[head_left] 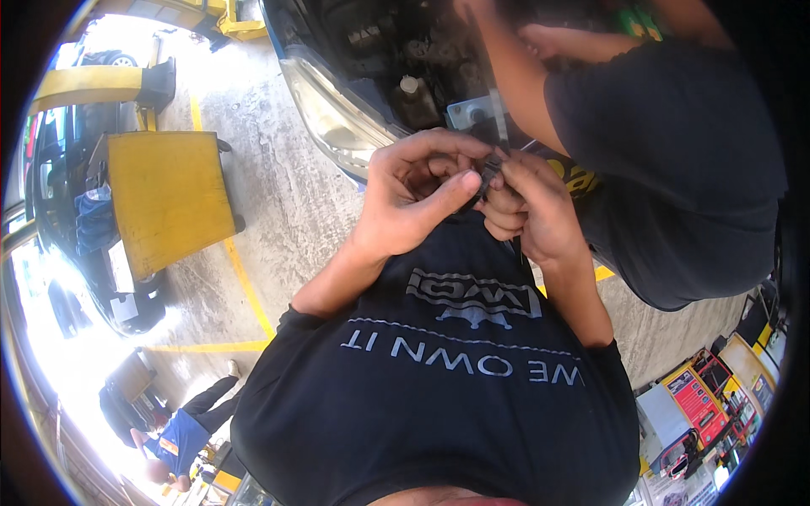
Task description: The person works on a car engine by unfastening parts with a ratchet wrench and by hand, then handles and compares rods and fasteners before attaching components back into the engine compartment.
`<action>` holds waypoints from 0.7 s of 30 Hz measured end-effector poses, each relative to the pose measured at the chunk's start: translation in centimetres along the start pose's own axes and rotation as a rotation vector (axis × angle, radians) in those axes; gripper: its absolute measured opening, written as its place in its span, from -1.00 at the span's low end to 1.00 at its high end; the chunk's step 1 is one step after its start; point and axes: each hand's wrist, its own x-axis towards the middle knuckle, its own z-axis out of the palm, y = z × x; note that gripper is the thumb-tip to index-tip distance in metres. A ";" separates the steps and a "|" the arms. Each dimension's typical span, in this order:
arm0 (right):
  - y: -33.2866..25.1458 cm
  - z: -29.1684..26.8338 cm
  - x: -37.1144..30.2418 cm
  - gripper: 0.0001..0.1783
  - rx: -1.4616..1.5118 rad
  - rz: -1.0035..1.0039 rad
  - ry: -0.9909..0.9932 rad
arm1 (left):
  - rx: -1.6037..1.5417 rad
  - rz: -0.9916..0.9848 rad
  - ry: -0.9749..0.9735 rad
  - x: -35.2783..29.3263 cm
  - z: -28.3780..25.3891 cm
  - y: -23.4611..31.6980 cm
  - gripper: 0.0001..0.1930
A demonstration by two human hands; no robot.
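My left hand (412,187) and my right hand (540,198) meet in front of my chest, at the edge of a car's open engine bay (384,59). Between thumb and fingers, both pinch a small black part (488,174) that looks like a connector, though its exact kind is too small to tell. Below my right fingers hangs a thin dark strand, perhaps a wire. My fingers cover much of the part. Just beyond my hands lies the car's headlight (333,105).
At the right, a co-worker in dark clothes (666,160) leans close, both arms over the engine bay. A yellow cart (169,198) stands at the left beside another car. Another person (181,434) is at the lower left. Shelves with tools and boxes (700,396) line the lower right.
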 end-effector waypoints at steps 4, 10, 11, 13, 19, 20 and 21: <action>0.4 0.9 0.0 -0.76 -0.087 -0.025 0.102 | 0.150 0.082 0.031 -0.2 -0.1 -0.3 -0.76; 1.3 0.2 -0.3 -0.82 -0.251 -0.105 0.040 | 0.615 0.229 -0.116 0.4 -1.1 2.5 -0.86; 1.4 0.2 -0.4 -0.82 -0.257 -0.092 0.041 | 0.607 0.228 -0.104 0.2 -1.1 2.8 -0.86; 1.5 0.3 -0.3 -0.82 -0.404 -0.199 0.019 | 0.668 0.144 -0.059 0.0 -1.0 3.2 -0.87; 2.4 -0.6 -1.3 -0.78 -0.803 -0.362 0.113 | 0.795 0.200 -0.148 -0.4 -1.1 3.8 -0.82; 2.7 -0.9 -1.3 -0.79 -0.849 -0.396 0.111 | 0.828 0.189 -0.167 -0.5 -1.1 3.9 -0.82; 3.0 -1.1 -1.3 -0.80 -0.896 -0.432 0.109 | 0.861 0.178 -0.187 -0.6 -1.2 4.1 -0.82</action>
